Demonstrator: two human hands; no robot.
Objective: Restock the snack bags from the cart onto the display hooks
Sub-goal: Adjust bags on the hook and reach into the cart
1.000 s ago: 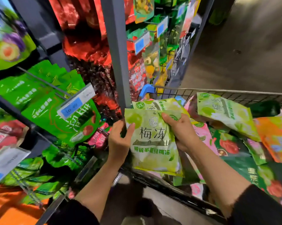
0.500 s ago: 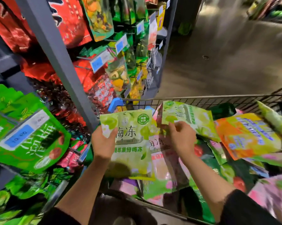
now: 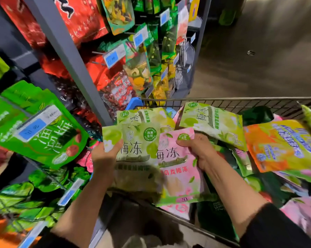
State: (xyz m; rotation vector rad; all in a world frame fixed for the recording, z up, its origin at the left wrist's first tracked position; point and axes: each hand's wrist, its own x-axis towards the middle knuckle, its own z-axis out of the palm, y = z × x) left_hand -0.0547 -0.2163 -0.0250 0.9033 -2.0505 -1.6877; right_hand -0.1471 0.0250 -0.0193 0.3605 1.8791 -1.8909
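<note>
The left hand (image 3: pixel 104 156) has its grip clamped on a pale green plastic snack bag (image 3: pixel 133 158), thumb across the bag's front, holding it upright over the wire-mesh cart's (image 3: pixel 240 102) near rim. At its 3 o'clock, touching and partly tucked behind it, a pink plastic snack bag (image 3: pixel 178 169) is pinched in the right hand's (image 3: pixel 199 154) grip. More bags lie heaped in the cart at 1 o'clock. Bright green hanging bags (image 3: pixel 43 138) fill the display hooks (image 3: pixel 8 104) at 9 o'clock.

pink bag (image 3: pixel 178 169): left edge behind green bag (image 3: pixel 136 158) | orange bag (image 3: pixel 283 145): print blurred
</note>
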